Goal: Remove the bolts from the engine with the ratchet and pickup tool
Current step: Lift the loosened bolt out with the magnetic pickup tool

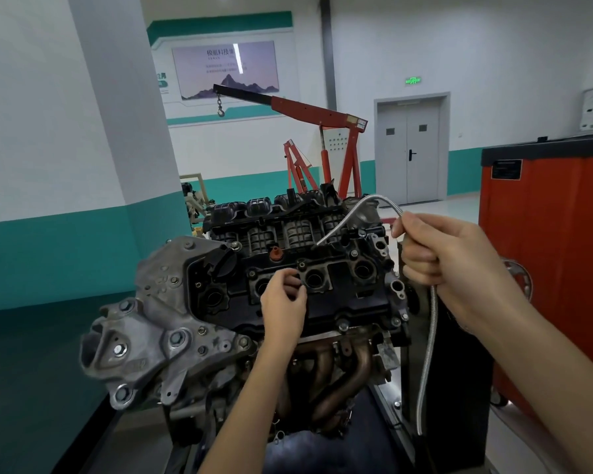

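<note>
The engine [220, 302] stands on a stand in the middle of the view, its black valve cover [339, 302] facing up with several bolts still seated along its edges. My right hand [459, 265] grips the flexible silver pickup tool [351, 213], which arcs up and over so that its tip touches the far edge of the cover; its tail hangs down below my fist. My left hand [283, 302] rests on the cover beside a spark plug well, fingers curled and pinching something small that I cannot make out. No ratchet is in view.
A red tool cabinet [548, 251] stands close on the right. A red engine hoist [322, 131] with a hanging hook is behind the engine. A grey pillar [127, 114] rises at the left, and a double door [411, 148] is in the back wall.
</note>
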A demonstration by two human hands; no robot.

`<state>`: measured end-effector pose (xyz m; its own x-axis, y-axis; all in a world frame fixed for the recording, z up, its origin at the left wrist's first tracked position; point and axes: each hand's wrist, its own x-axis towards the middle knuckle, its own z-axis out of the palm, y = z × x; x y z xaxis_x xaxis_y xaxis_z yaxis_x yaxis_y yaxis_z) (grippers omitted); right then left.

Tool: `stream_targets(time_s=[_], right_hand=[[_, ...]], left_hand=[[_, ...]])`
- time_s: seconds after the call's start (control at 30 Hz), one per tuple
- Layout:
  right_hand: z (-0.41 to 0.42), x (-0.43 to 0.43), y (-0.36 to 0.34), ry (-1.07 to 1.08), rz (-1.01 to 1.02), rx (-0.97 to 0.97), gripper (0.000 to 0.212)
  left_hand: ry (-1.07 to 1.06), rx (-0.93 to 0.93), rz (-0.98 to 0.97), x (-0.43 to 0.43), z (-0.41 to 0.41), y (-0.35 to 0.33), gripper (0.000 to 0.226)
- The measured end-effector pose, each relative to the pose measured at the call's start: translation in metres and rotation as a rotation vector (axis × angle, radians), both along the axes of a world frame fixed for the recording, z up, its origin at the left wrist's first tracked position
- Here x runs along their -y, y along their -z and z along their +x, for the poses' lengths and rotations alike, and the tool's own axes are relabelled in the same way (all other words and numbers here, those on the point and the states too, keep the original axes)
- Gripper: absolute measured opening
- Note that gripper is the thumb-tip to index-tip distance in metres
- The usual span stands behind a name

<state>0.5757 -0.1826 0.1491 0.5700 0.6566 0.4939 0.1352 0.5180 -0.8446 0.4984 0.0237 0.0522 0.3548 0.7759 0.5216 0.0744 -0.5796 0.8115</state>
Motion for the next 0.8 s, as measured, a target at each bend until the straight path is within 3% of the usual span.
stream_targets(time_s=[0.5,0.8], right_hand=[[0.018,-0.032,0.041,0.169,-0.126,-0.051,0.029],[0.008,-0.079,0.038,0.205,-0.393,0.103,0.035]], left_hand=[[-0.011,-0.040,-0.046,-0.006,0.000,0.016,0.017],[-0.014,-0.011,-0.031,-0.012,0.008,0.013,0.021]])
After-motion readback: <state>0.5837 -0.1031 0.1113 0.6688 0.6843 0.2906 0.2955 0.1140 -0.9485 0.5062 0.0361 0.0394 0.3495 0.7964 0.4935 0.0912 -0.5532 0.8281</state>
